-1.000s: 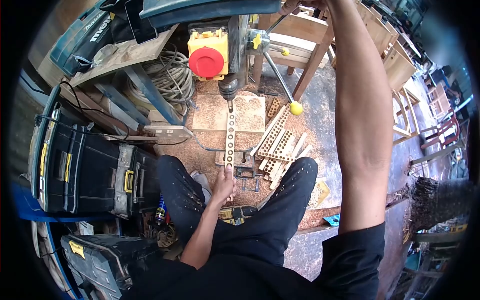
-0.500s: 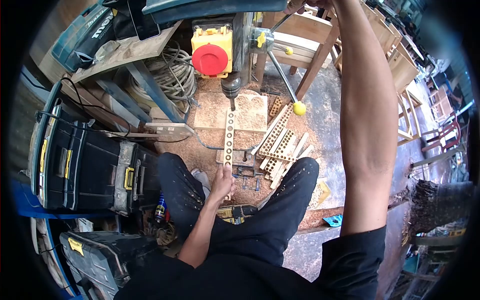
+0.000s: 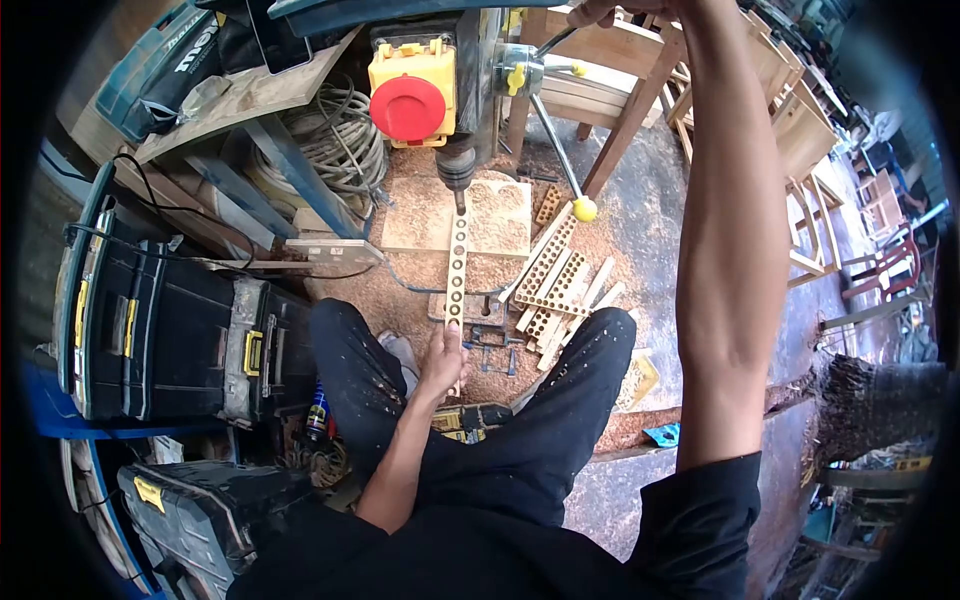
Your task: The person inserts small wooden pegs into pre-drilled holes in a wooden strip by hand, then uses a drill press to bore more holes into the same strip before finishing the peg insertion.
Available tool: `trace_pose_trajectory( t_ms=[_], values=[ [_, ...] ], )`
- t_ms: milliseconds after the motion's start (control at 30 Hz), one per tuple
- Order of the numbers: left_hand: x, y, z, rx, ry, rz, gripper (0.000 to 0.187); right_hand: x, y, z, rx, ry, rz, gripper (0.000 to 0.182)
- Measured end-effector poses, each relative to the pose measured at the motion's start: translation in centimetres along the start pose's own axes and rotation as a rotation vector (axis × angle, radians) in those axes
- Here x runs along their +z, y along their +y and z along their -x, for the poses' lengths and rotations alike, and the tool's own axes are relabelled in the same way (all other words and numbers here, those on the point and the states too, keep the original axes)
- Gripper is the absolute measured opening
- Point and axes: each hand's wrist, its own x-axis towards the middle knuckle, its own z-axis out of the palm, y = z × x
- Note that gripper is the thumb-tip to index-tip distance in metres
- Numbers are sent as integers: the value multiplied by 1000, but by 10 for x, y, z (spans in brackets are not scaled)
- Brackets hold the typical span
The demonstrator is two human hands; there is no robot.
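My left hand grips the near end of a narrow wooden strip with a row of round holes along it. The strip's far end lies on a pale, chip-covered board, right under the drill bit. Above the bit is the chuck of a drill press, which has a yellow switch box with a red button. At the top edge, my right hand is closed around one of the press's feed levers; part of that hand is out of view.
Several drilled wooden strips lie piled right of the board among wood chips. Black toolboxes stand at the left. Coiled cable sits under a side shelf. A cordless drill lies between the legs. A wooden chair stands behind the press.
The view has shifted slightly, and the yellow-knobbed lever sits a little further left. Both hands keep their grips, and the strip stays under the bit.
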Motion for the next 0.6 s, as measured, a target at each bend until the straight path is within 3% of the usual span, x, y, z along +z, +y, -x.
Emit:
trace_pose_trajectory(
  t_ms=[67,100,367,433,500,567,600],
  values=[
    [0,2,1,-9,-15,2,29,8,-8,18,59,20,-79,50],
    [0,2,2,-14,-24,2,29,12,-8,35,28,208,-120,54],
    [0,1,0,-7,-5,-28,31,18,-11,42,25,250,-144,53],
    [3,5,3,4,-8,-25,31,50,-25,25,160,791,-92,47],
    [2,3,5,3,-2,-37,31,61,-24,21,226,827,-112,42],
    [2,1,1,14,14,-50,30,33,-23,47,199,383,-195,39],
    [1,-2,-1,20,12,-60,30,39,-20,48,132,433,-196,38]
  ],
)
